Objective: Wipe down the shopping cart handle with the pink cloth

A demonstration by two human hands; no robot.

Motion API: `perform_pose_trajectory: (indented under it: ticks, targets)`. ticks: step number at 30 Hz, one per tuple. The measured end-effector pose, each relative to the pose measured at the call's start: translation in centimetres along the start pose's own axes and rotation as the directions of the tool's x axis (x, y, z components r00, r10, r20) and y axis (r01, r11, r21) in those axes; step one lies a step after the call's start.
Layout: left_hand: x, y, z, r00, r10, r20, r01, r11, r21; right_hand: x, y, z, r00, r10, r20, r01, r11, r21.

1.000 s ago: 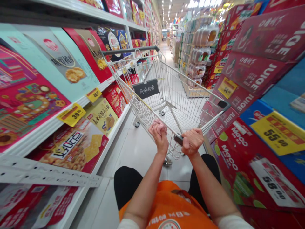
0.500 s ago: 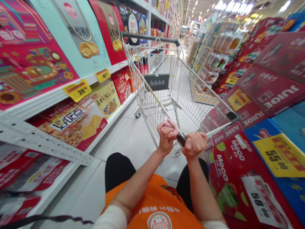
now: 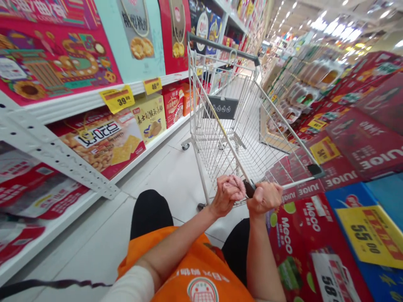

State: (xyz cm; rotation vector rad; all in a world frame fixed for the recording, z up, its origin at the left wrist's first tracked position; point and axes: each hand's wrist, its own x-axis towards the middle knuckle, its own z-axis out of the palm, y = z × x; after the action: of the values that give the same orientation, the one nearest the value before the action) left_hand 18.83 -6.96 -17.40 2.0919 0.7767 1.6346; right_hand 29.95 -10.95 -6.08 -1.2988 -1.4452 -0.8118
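Squeezing left hand (image 3: pixel 222 196): closed on pink cloth (image 3: pixel 237 186); likely soft, crushable
Cart (image 3: pixel 221 108): upright, directly ahead; looks stiff, probably light to roll; its near rim (image 3: pixel 299 183) should give firm hold
Right hand (image 3: pixel 263 197): clamped on that rim; fingers wrapped

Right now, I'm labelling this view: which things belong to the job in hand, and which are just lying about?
Job in hand:
shopping cart
left hand with pink cloth
right hand, closed on the cart's near end

Just about:
turquoise box
yellow 39.80 price tag
red MeCo cartons
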Motion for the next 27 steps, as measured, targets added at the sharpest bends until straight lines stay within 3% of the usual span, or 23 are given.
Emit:
perform_pose_trajectory:
  ticks: [3, 8, 11, 16, 20, 24, 27]
  targets:
    - [0.5, 0.6, 0.8, 0.989, 0.099, -0.108, -0.098, 0.995, 0.015, 0.0, -0.3, 0.0, 1.0, -0.009, 0.008, 0.009, 1.0, -0.024]
    - [-1.4, 0.2, -0.3, 0.994, 0.112, -0.003, -0.112, 0.994, 0.018, 0.0, 0.0, -0.1, 1.0, -0.011, -0.008, 0.011, 0.999, -0.032]
    - [-1.7, 0.9, -0.7, 0.991, 0.128, -0.026, -0.126, 0.99, 0.068, -0.1, 0.2, -0.1, 1.0, -0.01, -0.011, 0.009, 0.999, -0.035]
    - [-1.6, 1.9, 0.7, 0.971, 0.228, -0.066, -0.221, 0.971, 0.093, 0.0, 0.1, -0.2, 1.0, -0.025, -0.01, 0.024, 0.999, -0.03]
    - [-4.4, 0.4, 1.3, 0.947, 0.322, 0.004, -0.316, 0.926, 0.206, 0.0, -0.1, -0.4, 1.0, -0.016, 0.009, 0.017, 1.0, -0.025]
    - [-6.3, -1.3, 1.0, 0.977, 0.193, 0.088, -0.208, 0.956, 0.207, 0.1, 0.0, -0.4, 1.0, -0.017, -0.001, 0.017, 1.0, -0.004]
    - [-5.3, -1.9, 0.9, 0.977, 0.092, 0.19, -0.127, 0.975, 0.183, 0.1, 0.0, -0.3, 0.999, -0.033, 0.017, 0.033, 0.999, -0.001]
